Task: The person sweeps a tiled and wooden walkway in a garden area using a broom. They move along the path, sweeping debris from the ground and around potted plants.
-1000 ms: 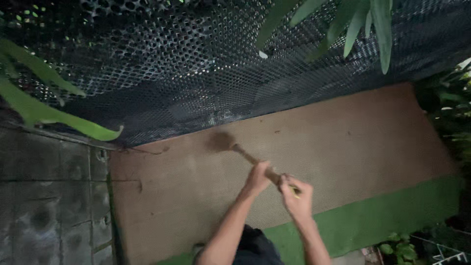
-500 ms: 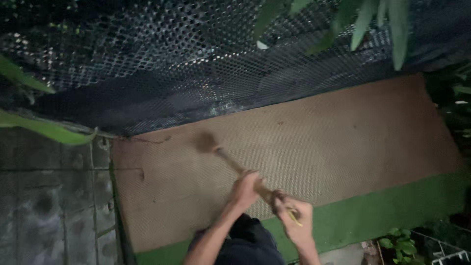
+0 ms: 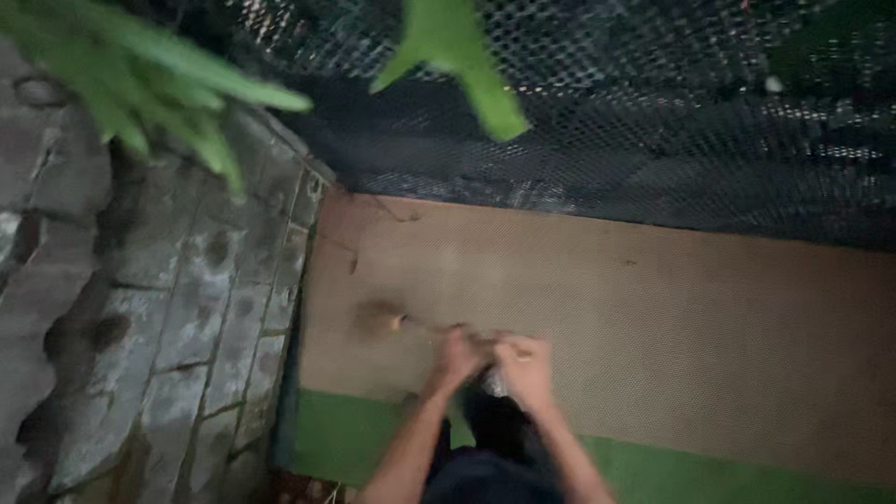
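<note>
Both my hands grip the thin stick handle of a small hand broom (image 3: 378, 320). My left hand (image 3: 461, 356) holds it closer to the bristles, and my right hand (image 3: 525, 367) holds the rear end. The blurred brown bristle head rests on the tan mat (image 3: 653, 308) near its left edge. The picture is blurred by motion.
A green mat strip (image 3: 355, 439) borders the tan mat's near side. Black perforated netting (image 3: 607, 121) covers the far side. Grey stone pavers (image 3: 177, 317) lie to the left. Green leaves (image 3: 140, 84) hang overhead at top left and a leaf (image 3: 457, 56) at top centre.
The broom head has swept left across the tan mat toward its left edge, and my hands followed. The view has swung so the pavers fill more of the left.
</note>
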